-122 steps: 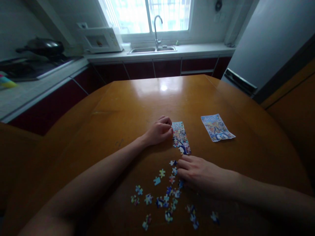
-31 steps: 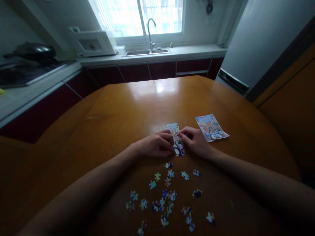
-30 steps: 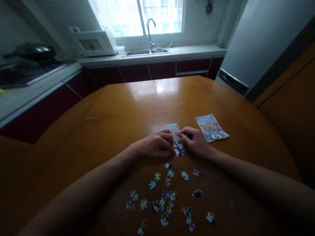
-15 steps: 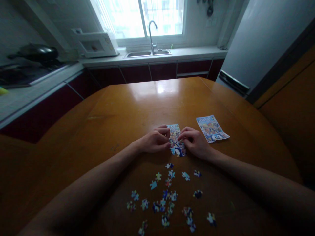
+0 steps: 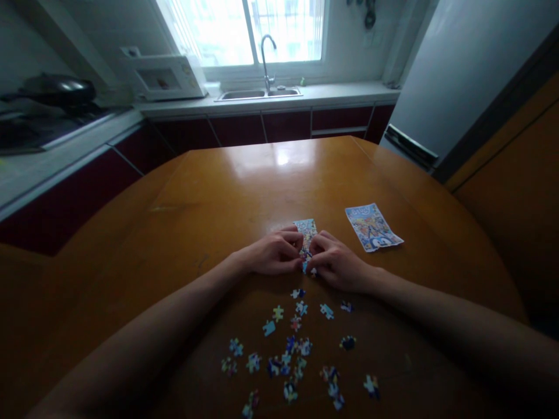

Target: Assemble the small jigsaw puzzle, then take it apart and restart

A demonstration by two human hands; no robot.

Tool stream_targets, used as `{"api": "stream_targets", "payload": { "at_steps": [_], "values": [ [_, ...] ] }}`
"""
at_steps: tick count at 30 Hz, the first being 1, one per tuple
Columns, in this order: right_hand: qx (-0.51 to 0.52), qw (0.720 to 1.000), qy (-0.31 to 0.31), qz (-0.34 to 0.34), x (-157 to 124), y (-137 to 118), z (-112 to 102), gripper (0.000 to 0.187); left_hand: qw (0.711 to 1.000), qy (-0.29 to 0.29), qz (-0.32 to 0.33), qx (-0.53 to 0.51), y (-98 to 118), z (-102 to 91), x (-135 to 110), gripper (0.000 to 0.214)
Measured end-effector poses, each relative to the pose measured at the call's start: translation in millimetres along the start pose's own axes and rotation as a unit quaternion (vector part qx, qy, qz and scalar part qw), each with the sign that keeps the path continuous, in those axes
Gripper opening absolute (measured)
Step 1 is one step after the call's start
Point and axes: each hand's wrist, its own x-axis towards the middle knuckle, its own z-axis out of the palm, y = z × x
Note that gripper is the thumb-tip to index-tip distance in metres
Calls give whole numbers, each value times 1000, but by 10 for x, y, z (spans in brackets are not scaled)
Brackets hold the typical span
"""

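Orange-brown wood, glossy under window light, forms a broad table [image 5: 244,186] that fills most of the view. Beyond it, at the far right, stands a tall grey refrigerator [image 5: 463,70]; a bright window [image 5: 283,29] is straight ahead, above a steel sink [image 5: 262,94], with a white microwave [image 5: 168,78] on the counter to the left.

Two bare forearms reach in from the lower corners. The left hand [image 5: 277,251] rests with curled fingers at the left edge of a partly joined jigsaw. The right hand [image 5: 338,262] bends over its lower right side, thumb and fingers drawn close together. Whether either one pinches a piece cannot be told; the fingertips are hidden or too small.

To the right, apart from the hands, lies a slightly creased printed sheet [image 5: 373,227] with a blue and orange picture. The jigsaw section [image 5: 307,230], narrow and colourful, lies flat between the hands, its lower part mostly covered. The left hand would do best to brace that edge lightly, while the right presses straight down, since sideways force could spread the seams.

Smallest are the loose pieces [image 5: 275,366], scattered nearer the viewer, some clustered. Low wrists could brush them, so lifting clear seems wise.
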Motion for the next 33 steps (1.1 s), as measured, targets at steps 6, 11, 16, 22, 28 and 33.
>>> {"api": "stream_targets", "payload": {
  "at_steps": [6, 11, 16, 22, 28, 33],
  "values": [
    [2, 1000, -5, 7, 14, -48, 7, 26, 1000, 9, 14, 3, 0, 1, 8, 33],
    [-3, 1000, -1, 15, 6, -54, 4, 28, 1000, -3, 6, -6, -3, 0, 2, 32],
    [-10, 999, 18, 25, 4, -65, 22, 26, 1000, -14, 7, -18, -6, -5, 1, 30],
    [17, 995, 89, 45, 3, 5, 46, 26, 1000, -10, -7, 0, -3, 7, 1, 30],
    [12, 998, 52, 14, -18, 17, 44, 27, 1000, -14, -1, 13, -13, 19, 1, 24],
    [5, 999, 39, 17, -10, -1, 39, 28, 1000, -15, 4, 22, -7, 16, 5, 23]
  ]
}}
